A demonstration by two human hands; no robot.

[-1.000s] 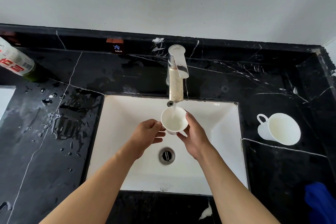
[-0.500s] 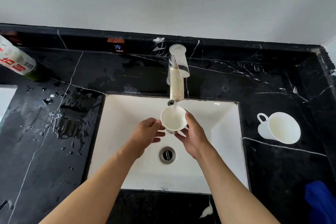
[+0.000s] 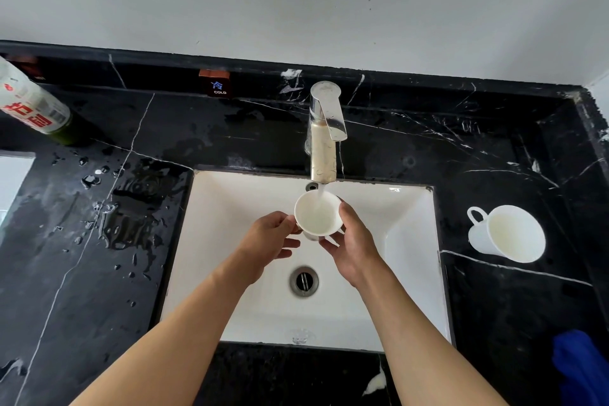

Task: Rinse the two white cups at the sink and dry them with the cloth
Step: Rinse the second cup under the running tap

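A white cup is held upright over the white sink, directly under the chrome tap. Water runs from the spout into the cup. My right hand grips the cup's right side, thumb along the rim. My left hand touches its left side with fingertips. A second white cup with a handle lies tilted on the black counter right of the sink. The blue cloth sits at the lower right edge, partly cut off.
The black marble counter left of the sink has puddles and droplets. A bottle with a red label leans at the far left. A drain sits in the sink's middle. A raised black ledge runs along the wall.
The cup has stayed under the running water, held by both hands. The view has shifted slightly; nothing else has moved.
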